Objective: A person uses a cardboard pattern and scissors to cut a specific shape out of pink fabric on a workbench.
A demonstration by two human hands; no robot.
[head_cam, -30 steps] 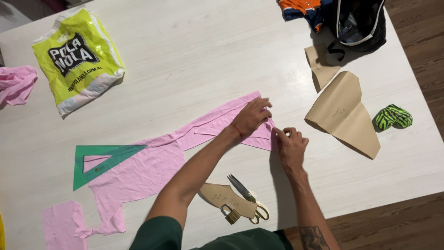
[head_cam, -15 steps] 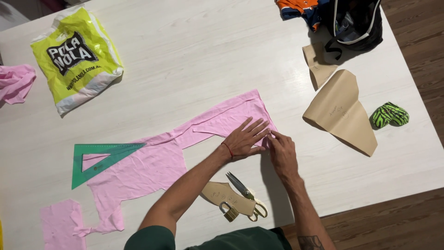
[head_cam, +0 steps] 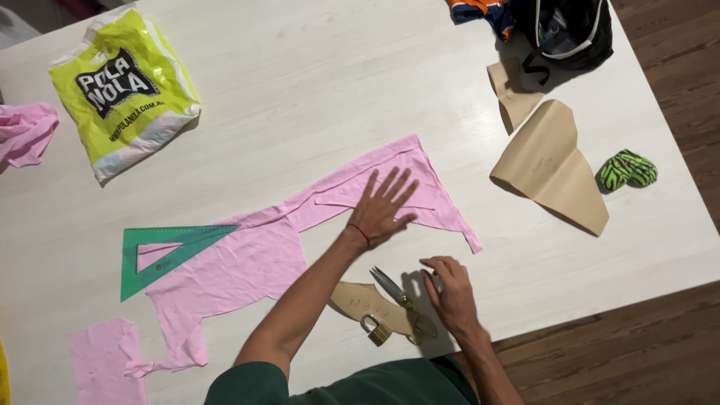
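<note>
Left hand [head_cam: 386, 206] lies flat, fingers spread, on the pink fabric [head_cam: 300, 240] mid-desk. Right hand [head_cam: 448, 289] hovers half-curled and empty at the scissors [head_cam: 401, 300]. Fabric looks part-cut already; more remains.

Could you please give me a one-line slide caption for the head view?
Left hand flat on pink fabric; right hand beside scissors on white table.
</note>
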